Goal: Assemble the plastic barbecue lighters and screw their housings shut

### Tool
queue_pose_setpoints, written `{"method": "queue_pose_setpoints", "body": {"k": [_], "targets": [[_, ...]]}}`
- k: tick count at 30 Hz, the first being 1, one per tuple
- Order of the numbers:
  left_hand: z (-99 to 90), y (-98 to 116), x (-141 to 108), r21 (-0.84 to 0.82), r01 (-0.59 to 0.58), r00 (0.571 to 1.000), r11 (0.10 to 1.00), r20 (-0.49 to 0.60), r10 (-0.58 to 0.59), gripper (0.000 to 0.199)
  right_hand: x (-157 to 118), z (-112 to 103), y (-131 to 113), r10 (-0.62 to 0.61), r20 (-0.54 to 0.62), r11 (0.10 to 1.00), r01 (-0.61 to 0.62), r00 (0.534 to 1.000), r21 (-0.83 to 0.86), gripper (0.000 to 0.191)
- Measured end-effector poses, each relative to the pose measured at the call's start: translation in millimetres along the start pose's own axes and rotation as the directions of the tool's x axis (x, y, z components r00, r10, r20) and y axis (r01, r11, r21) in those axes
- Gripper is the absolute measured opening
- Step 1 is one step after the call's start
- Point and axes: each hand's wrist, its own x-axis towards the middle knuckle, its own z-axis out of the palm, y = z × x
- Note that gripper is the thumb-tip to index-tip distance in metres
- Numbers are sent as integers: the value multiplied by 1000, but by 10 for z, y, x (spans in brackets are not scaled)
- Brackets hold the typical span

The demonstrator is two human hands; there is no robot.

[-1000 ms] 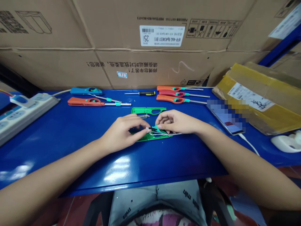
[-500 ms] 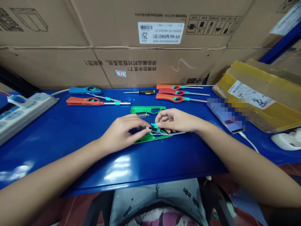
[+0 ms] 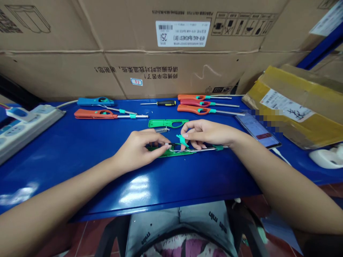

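Observation:
My left hand (image 3: 139,148) pinches a small black igniter piece (image 3: 173,144) with a white end between thumb and forefinger. Between the thumb and fingers of my right hand (image 3: 207,134) is a teal plastic trigger (image 3: 183,140), apart from the igniter. Beneath both hands lies a green lighter shell half (image 3: 177,154), partly covered, with thin white wires over it. A metal tube (image 3: 205,150) with a teal collar (image 3: 218,147) runs right from that half. Just behind, a second green shell half (image 3: 157,124) and a clear fuel tank (image 3: 161,130) rest on the table.
Orange and red lighters (image 3: 193,109) lie at the back right, near a phone (image 3: 257,130) and a taped carton (image 3: 292,110). At back left are a blue lighter (image 3: 92,102), an orange one (image 3: 93,114) and a power strip (image 3: 29,125). A screwdriver (image 3: 166,103) lies between.
My right hand has drawn the teal trigger slightly right and up, away from the igniter. More of the metal tube and its teal collar shows. My left hand stays nearly in place.

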Motion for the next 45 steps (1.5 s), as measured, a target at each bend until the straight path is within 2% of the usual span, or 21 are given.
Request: {"method": "queue_pose_setpoints", "body": {"k": [5, 7, 12, 16, 20, 23, 26, 29, 32, 35, 38, 45], "targets": [[1, -12, -9, -13, 57, 998, 998, 35, -57, 11, 4, -7, 45, -8, 112, 1000, 12, 994, -29, 21], [1, -9, -10, -18, 76, 996, 997, 55, -75, 12, 4, -2, 50, -5, 123, 999, 10, 992, -43, 19], [-1, 7, -3, -25, 57, 996, 998, 71, -55, 10, -3, -7, 47, -10, 45, 996, 14, 999, -83, 15], [-3, 21, -9, -38, 32, 998, 999, 59, -30, 10, 13, 11, 34, -13, -60, 1000, 14, 998, 26, 15], [2, 21, -15, -45, 65, 997, 997, 34, -63, 10, 38, 35, -2, -44, -171, 994, 60, 984, 90, 13], [11, 2, -10, -17, 85, 996, 996, 33, -85, 11, 62, 25, 12, -70, -243, 997, 58, 968, -57, 3], [15, -17, -1, 12, 71, 996, 997, 61, -71, 12, 91, -3, 95, -181, -322, 925, 49, 929, -378, 5], [9, -16, 6, 20, 46, 997, 999, 59, -47, 12, 97, -30, 178, -316, -283, 740, 49, 906, -671, 11], [-4, 3, 8, 35, -6, 999, 999, 32, 5, 11, 58, -32, 172, -427, -197, 639, 140, 883, -756, 11], [-18, 17, 8, 66, -93, 996, 993, 15, 92, 10, 9, 5, 105, -456, 10, 649, 340, 890, -680, 11], [-22, 13, 10, 84, -156, 988, 984, 17, 155, 9, 3, 54, 68, -409, 158, 684, 417, 899, -598, 10], [-27, -1, 11, 96, -213, 976, 972, 70, 207, 10, 28, 45, 88, -354, 125, 722, 356, 927, -594, 9]]}}
